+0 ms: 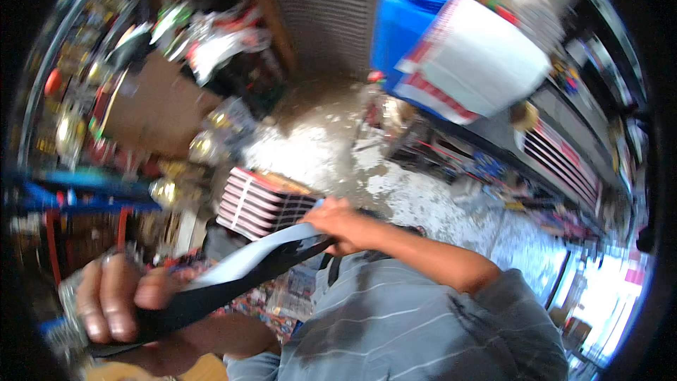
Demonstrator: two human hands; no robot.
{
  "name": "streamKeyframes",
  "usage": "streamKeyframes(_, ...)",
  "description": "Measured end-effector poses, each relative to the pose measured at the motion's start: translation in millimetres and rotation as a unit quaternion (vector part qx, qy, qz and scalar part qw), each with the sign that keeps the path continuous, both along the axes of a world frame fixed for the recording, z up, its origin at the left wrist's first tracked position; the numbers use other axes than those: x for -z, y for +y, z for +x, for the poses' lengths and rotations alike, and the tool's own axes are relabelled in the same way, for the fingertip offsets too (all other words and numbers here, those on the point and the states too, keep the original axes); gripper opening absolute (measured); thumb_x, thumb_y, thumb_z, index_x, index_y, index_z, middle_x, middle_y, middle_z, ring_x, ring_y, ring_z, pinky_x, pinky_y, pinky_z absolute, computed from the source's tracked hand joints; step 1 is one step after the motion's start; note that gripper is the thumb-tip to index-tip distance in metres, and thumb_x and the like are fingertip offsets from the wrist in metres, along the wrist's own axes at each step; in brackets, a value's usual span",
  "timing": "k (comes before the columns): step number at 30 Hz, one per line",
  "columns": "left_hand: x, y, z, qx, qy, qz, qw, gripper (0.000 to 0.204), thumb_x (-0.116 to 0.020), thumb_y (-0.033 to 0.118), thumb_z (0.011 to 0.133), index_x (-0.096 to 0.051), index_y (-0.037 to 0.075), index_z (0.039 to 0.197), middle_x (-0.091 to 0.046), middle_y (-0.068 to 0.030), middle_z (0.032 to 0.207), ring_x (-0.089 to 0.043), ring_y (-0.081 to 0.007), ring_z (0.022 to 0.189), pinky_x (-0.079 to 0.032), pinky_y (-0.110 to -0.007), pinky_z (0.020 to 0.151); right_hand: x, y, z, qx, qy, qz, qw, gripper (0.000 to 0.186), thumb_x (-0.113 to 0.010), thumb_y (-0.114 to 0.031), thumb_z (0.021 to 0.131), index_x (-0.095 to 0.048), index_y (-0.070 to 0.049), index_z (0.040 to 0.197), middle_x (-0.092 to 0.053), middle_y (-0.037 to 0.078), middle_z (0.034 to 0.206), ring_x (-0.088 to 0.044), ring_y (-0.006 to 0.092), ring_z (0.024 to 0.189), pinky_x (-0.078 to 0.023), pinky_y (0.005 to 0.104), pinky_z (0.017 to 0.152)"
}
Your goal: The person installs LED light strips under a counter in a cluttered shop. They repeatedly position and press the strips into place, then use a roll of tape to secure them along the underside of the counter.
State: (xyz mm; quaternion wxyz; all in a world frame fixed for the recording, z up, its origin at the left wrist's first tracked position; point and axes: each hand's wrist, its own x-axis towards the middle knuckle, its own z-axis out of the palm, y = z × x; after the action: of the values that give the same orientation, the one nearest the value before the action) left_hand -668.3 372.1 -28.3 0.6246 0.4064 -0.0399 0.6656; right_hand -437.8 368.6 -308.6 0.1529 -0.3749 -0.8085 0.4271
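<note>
A long flat black-and-white strip (pixel 233 289) runs slantwise in front of the person's grey striped shirt (pixel 423 310), held between both hands. The left hand (pixel 120 303) has its grip closed on the lower-left end, fingers curled over the black face; the right hand (pixel 338 224) pinches the upper-right end. The strip's white side shows along its upper edge, the black along its lower one. Just beyond the right hand sits a pink, white and black striped box (pixel 247 204), its near corner close to the strip in view; whether they touch cannot be told. The widest room for moving lies ahead, where worn grey-and-white floor (pixel 303 144) shows between that box and the clutter on the right. A brown cardboard box (pixel 151 109) bounds the left; a blue plastic bin (pixel 402 21) stands farther off, ahead and right.
</note>
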Motion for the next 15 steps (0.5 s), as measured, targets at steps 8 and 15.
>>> streamKeyframes(8,6.4,7.0,20.5,-0.060,0.072,0.012,0.996,0.027,-0.051,0.007,0.113,-0.041,-0.005,0.135,-0.044,-0.0135,0.123,-0.047,-0.0244,0.111,-0.041,-0.046,0.103,46.0,-152.8,194.0,0.258,0.197,-0.024,0.945,0.025,-0.080,-0.027,0.095,-0.074,-0.008,0.111,-0.074,0.012,0.099,-0.070,0.0328,0.100,-0.055,0.0463,0.092)
streamKeyframes(15,77.8,-57.5,188.0,-0.149,0.373,-0.198,0.894,0.040,-0.067,0.034,0.109,-0.067,0.004,0.135,-0.071,-0.0113,0.118,-0.065,-0.0125,0.090,-0.051,-0.025,0.062,-4.8,-320.0,362.0,0.457,0.223,-0.079,0.857,0.018,-0.069,-0.018,0.107,-0.071,-0.004,0.118,-0.072,0.010,0.099,-0.069,0.0237,0.095,-0.053,0.0371,0.087)
